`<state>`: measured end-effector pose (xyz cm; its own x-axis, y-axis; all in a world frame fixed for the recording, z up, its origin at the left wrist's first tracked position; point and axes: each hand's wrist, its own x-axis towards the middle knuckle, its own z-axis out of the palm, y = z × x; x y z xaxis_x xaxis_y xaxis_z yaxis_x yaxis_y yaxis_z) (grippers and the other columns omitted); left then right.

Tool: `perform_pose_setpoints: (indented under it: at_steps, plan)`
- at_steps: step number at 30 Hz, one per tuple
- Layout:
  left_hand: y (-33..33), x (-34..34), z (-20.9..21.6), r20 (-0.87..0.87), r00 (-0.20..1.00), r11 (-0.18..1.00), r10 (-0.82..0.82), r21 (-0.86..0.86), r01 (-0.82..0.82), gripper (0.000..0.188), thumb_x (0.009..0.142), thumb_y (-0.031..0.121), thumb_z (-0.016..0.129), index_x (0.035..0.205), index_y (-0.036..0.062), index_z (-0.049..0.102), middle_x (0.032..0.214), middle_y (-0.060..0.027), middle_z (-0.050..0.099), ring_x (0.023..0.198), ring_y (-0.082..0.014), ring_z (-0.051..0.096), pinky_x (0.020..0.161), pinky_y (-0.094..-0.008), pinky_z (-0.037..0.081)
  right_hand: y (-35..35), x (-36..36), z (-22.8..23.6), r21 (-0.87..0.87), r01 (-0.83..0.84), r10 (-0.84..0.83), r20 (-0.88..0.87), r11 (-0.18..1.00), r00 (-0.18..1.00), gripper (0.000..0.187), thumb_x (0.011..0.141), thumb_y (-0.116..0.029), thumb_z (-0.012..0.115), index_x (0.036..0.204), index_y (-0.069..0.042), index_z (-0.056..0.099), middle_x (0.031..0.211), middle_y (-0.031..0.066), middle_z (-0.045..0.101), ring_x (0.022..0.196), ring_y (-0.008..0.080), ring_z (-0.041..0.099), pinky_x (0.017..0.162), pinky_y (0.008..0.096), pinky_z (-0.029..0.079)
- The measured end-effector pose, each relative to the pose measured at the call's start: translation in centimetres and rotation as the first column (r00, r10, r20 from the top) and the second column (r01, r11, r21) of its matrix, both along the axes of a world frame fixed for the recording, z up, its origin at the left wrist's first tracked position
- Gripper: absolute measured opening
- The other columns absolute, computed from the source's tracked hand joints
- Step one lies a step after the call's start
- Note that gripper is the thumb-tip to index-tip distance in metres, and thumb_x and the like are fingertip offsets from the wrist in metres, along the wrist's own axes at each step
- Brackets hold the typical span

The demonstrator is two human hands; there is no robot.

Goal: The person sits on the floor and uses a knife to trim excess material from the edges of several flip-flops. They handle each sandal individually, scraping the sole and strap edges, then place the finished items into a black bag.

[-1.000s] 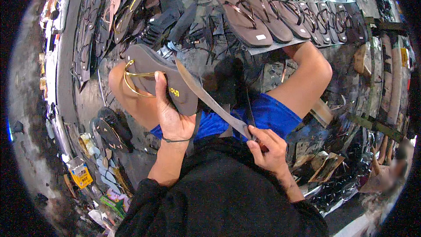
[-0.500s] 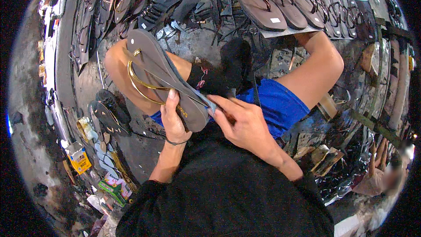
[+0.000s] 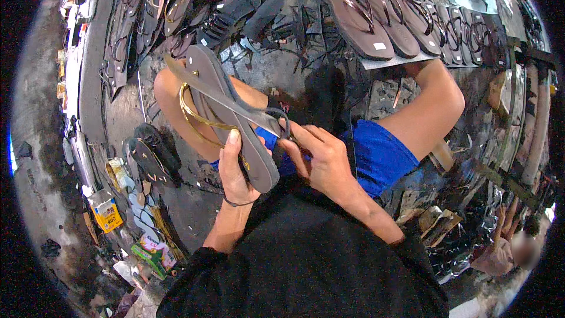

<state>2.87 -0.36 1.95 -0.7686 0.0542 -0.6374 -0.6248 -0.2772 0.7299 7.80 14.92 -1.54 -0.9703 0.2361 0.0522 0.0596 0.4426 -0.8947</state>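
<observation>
Clamped on the heel half of a brown sandal (image 3: 252,153) is the left hand (image 3: 234,172), with the thumb on the upper face near the gold strap (image 3: 203,120) and the fingers beneath. This sandal is held above the lap, tilted, its toe end pointing forward and a little to the left. Closed also is the right hand (image 3: 323,156), on the near end of a long knife (image 3: 213,89); the fingers hide how the handle looks.

One second ago the blade was mostly to the right of the sandal; now it crosses over the upper face, its tip standing out past the left edge near the toe. The right hand has come closer, and a thin dark strip (image 3: 286,121) makes a loop beside its fingers. For the work, this seems to mean that cutting along the edge is under way; whether the strip is joined to the sole cannot be told.

Below are the blue shorts (image 3: 385,156). Farther out, a row of other sandals (image 3: 356,26) lies at the front right, and dark scraps (image 3: 306,29) are spread on the floor (image 3: 188,209) ahead.
</observation>
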Motion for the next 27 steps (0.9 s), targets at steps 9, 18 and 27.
perform_pose_setpoints:
  at_steps: [9, 18, 27]
  plan:
    - [-0.4, 2.5, -1.0, -0.076, 0.994, 0.994, -0.076, -0.087, 0.069, 0.040, 0.094, 0.044, 0.061, 0.100, 0.0044, 0.058, 0.073, -0.0107, 0.065, 0.055, -0.0188, 0.063, 0.050, -0.0308, 0.055, 0.4, -9.7, -1.1, -0.088, -0.063, 0.076, 0.150, 0.994, 0.986, 0.029, 0.095, -0.033, 0.060, 0.103, -0.007, 0.071, 0.079, 0.0209, 0.068, 0.075, 0.0418, 0.068, 0.066, 0.0496, 0.055]
    - [-1.5, 1.6, -5.5, -0.169, 0.981, 0.991, -0.098, -0.105, 0.081, 0.026, 0.097, 0.018, 0.064, 0.117, 0.0016, 0.059, 0.109, -0.0063, 0.065, 0.098, -0.0145, 0.062, 0.087, -0.0313, 0.050, 1.7, -3.1, 1.0, -0.548, -0.069, 0.297, 0.340, 0.834, 0.892, 0.042, 0.083, -0.038, 0.079, 0.096, 0.001, 0.072, 0.082, 0.0187, 0.070, 0.075, 0.0210, 0.067, 0.069, 0.0362, 0.053]
    - [1.5, -2.8, -5.9, -0.374, 0.873, 0.916, -0.314, -0.361, 0.175, 0.035, 0.102, 0.021, 0.058, 0.128, -0.0038, 0.056, 0.125, -0.0100, 0.060, 0.110, -0.0187, 0.058, 0.095, -0.0343, 0.047, 4.0, -4.6, 0.8, -0.250, 0.022, 0.045, 0.257, 0.968, 0.965, 0.051, 0.083, -0.038, 0.079, 0.111, 0.003, 0.066, 0.087, 0.0200, 0.069, 0.076, 0.0323, 0.070, 0.070, 0.0413, 0.054]
